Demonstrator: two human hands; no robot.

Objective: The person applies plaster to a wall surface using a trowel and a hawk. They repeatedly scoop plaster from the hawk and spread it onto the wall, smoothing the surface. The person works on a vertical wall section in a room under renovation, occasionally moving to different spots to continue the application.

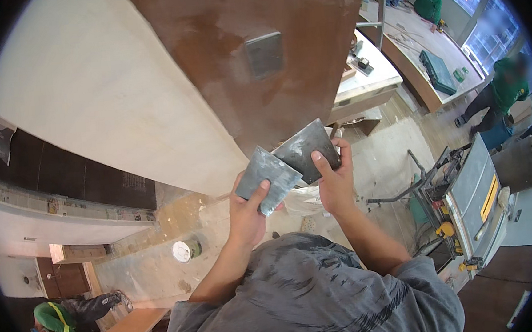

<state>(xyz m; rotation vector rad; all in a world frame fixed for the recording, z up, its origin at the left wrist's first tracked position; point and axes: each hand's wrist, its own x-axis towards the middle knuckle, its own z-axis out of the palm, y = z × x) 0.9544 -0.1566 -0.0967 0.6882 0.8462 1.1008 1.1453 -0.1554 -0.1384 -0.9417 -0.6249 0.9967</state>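
Note:
In my left hand [246, 212] is a flat, square grey putty spreader [268, 173], its face smeared with whitish residue. The thumb presses on its front, with the fingers behind. My right hand [338, 187] grips a darker square putty spreader [308, 146] the same way, thumb on the face. The two blades overlap at their inner edges, the left one in front. Beyond them stands a brown panel [209, 53] with cloudy, smeared patches. A grey square [264, 55] shows on its surface; I cannot tell if it is a plate or a cover.
Left of the brown panel runs a pale wall face [107, 97]. A table saw [474, 194] stands to the right, and a white bucket [185, 251] on the floor to the left. A white-topped counter [370, 72] holds tools. Several people in green work farther off.

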